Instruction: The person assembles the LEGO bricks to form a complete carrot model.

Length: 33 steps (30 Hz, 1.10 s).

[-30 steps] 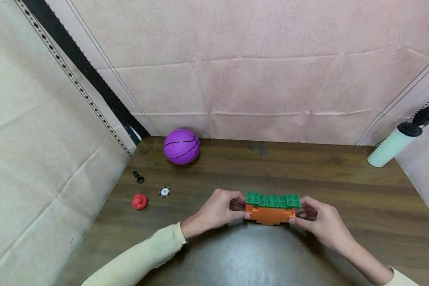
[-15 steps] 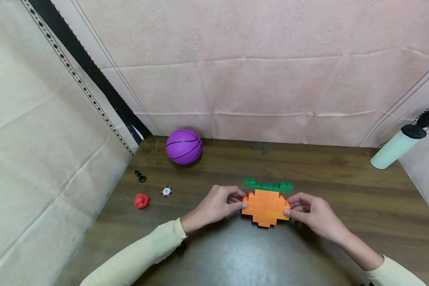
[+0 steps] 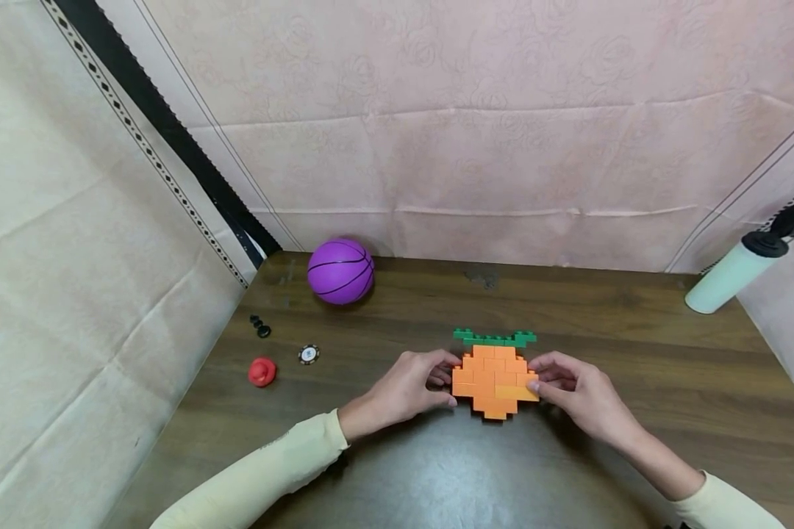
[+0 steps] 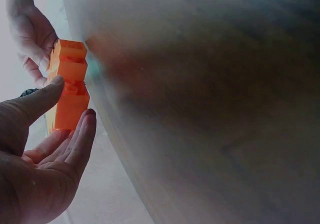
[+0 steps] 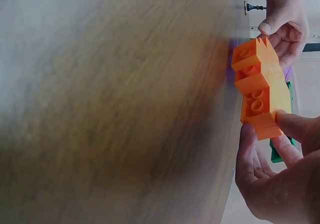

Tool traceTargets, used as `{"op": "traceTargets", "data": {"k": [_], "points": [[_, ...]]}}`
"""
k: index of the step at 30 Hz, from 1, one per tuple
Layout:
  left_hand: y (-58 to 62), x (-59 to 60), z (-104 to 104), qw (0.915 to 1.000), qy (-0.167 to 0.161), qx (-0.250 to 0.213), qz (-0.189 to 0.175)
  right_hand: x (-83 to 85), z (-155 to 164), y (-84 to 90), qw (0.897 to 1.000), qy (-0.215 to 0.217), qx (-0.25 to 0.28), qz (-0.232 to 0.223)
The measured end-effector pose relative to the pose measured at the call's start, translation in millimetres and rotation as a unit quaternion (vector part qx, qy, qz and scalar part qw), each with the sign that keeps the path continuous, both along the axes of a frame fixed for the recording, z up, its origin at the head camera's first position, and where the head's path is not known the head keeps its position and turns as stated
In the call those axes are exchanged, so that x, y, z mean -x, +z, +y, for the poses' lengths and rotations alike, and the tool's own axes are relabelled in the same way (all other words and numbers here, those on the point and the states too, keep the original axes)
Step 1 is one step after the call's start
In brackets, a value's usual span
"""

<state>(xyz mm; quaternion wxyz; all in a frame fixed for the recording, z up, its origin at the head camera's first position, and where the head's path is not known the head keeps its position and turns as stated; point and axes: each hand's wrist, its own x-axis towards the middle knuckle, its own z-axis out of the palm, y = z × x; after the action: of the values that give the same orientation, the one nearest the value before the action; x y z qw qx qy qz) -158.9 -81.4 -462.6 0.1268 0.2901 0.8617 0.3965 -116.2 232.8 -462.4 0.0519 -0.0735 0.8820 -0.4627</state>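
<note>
A flat orange build of toy bricks [image 3: 492, 382], stepped to a narrow lower end, is between my two hands. Green bricks [image 3: 495, 339] form a wider strip along its far end. My right hand [image 3: 585, 393] pinches the right edge, thumb on the front face. My left hand [image 3: 406, 389] has its fingers bent about the left edge, its thumb just off the front face in the head view. In the left wrist view the left thumb [image 4: 50, 91] overlaps the orange bricks [image 4: 72, 108]. Hollow brick undersides [image 5: 257, 98] show in the right wrist view.
A purple ball [image 3: 340, 271] sits at the table's back left. Left of my hands lie a poker chip [image 3: 308, 354], a red rounded piece [image 3: 262, 372] and a small black piece [image 3: 260, 326]. A mint bottle [image 3: 731, 279] stands at the back right of the wooden table [image 3: 602, 308].
The brick build has tipped so its broad orange face shows, with the green strip now beyond it. My left thumb has slid down off the front face. The right hand keeps its pinch.
</note>
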Motion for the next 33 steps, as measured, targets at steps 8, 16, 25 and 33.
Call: {"op": "traceTargets", "data": {"k": [8,16,25,33], "points": [[-0.8,2.2,-1.7,0.9976,-0.007,0.038,0.057,-1.4,-1.3,-5.0,1.000,0.007,0.024,-0.015],[-1.4,6.9,-8.8,0.9971,-0.025,0.039,0.060,0.9,-3.5,-5.4,0.998,0.062,-0.020,0.012],[1.8,19.8,-14.8,0.9956,-0.031,0.056,0.068,25.5,1.0,3.3,0.993,0.096,-0.058,0.037],[2.2,37.8,-12.7,0.9925,-0.033,0.086,0.080,45.6,-0.3,-3.5,0.990,0.098,-0.083,0.053]]}}
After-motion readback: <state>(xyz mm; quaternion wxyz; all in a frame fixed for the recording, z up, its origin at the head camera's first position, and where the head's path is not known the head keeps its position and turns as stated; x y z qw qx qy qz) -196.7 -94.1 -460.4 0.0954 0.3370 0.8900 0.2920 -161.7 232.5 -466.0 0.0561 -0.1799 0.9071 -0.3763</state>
